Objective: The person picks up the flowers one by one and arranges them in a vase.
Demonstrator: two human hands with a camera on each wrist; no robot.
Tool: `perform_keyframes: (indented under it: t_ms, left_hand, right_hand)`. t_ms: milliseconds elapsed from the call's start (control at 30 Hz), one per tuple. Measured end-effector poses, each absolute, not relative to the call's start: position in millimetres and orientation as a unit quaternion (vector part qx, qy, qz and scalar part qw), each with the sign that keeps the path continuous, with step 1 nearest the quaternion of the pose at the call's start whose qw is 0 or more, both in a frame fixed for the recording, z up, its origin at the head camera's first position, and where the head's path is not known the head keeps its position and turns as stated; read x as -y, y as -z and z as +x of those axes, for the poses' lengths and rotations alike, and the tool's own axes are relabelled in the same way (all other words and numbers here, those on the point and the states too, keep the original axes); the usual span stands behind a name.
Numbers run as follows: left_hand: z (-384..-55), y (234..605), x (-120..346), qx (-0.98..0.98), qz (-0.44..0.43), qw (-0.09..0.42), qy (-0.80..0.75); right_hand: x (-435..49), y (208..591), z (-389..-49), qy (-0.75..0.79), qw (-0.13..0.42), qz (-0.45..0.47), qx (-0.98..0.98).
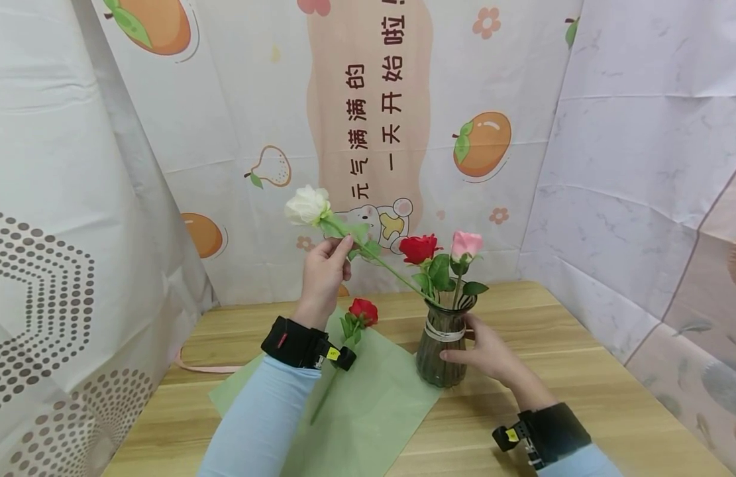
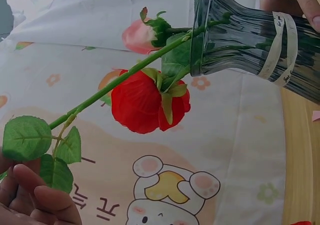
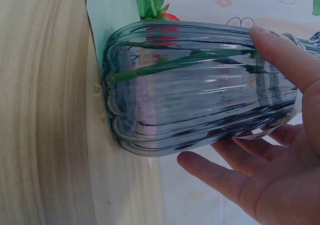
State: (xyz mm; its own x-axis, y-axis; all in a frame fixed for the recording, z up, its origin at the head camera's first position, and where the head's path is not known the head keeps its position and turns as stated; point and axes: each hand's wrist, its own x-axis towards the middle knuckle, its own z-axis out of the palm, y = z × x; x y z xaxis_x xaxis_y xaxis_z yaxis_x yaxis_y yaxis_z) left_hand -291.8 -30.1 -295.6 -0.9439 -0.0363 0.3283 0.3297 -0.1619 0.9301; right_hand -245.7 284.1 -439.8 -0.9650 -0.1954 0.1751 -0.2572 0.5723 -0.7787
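Note:
My left hand [image 1: 324, 275] pinches the stem of a white rose [image 1: 308, 205] near its leaves. The rose leans up to the left, and its stem [image 2: 120, 80] runs down into the mouth of a ribbed grey glass vase [image 1: 442, 358]. My right hand [image 1: 487, 351] holds the vase from the right, thumb on the near side and other fingers behind, as the right wrist view shows. A red rose [image 1: 419, 249] and a pink rose [image 1: 466, 245] stand in the vase. A printed ribbon [image 2: 280, 47] circles its neck.
Another red rose [image 1: 364, 311] lies on a green paper sheet [image 1: 379, 411], left of the vase and partly behind my left wrist. A pink ribbon [image 1: 209, 368] lies at the wooden table's [image 1: 523, 318] left side. Printed curtains [image 1: 224, 99] hang behind and at both sides.

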Motion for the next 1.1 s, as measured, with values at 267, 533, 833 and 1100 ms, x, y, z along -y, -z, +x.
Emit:
perform_keyframes:
  t_ms: [267, 533, 833, 1100]
  left_hand:
    - [-293.3, 294.5, 18.7, 0.649, -0.12, 0.125, 0.741]
    - [-294.7, 296.8, 5.9, 0.662, -0.123, 0.115, 0.73]
    - [-291.6, 297.7, -10.3, 0.683, -0.131, 0.098, 0.712]
    - [-288.8, 298.8, -21.4, 0.686, -0.157, 0.082, 0.705]
  right_hand:
    - [-283.9, 439.5, -245.2, -0.45, 0.032, 0.127, 0.884]
    - [-283.7, 439.6, -245.6, -0.448, 0.03, 0.128, 0.884]
    - [-285.4, 440.2, -245.1, -0.451, 0.032, 0.125, 0.883]
    - [-283.0, 437.4, -243.2, -0.45, 0.031, 0.129, 0.883]
